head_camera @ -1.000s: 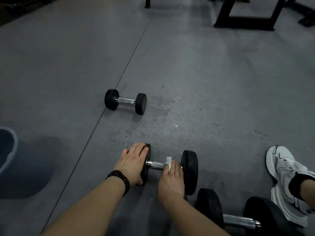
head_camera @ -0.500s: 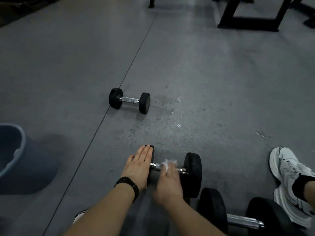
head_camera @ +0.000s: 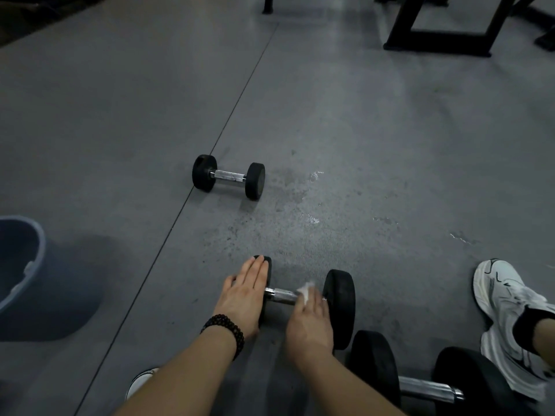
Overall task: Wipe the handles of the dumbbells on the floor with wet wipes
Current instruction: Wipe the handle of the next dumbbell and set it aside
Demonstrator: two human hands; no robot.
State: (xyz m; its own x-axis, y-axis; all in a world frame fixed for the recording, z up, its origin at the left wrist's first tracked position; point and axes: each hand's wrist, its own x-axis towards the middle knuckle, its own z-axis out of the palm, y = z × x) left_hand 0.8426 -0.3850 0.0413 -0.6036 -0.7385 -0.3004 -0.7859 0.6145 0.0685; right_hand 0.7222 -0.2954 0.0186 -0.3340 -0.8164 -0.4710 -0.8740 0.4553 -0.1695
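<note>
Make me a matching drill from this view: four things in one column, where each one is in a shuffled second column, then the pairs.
Things
1. left hand
2. right hand
3. small dumbbell
4. blue bucket

Places
A. alone on the floor, farther out
B. at the frame's left edge
C. flat on the near dumbbell's left weight
D. on the handle with a white wet wipe

Pairs: 1-C, 2-D, 3-A, 4-B
</note>
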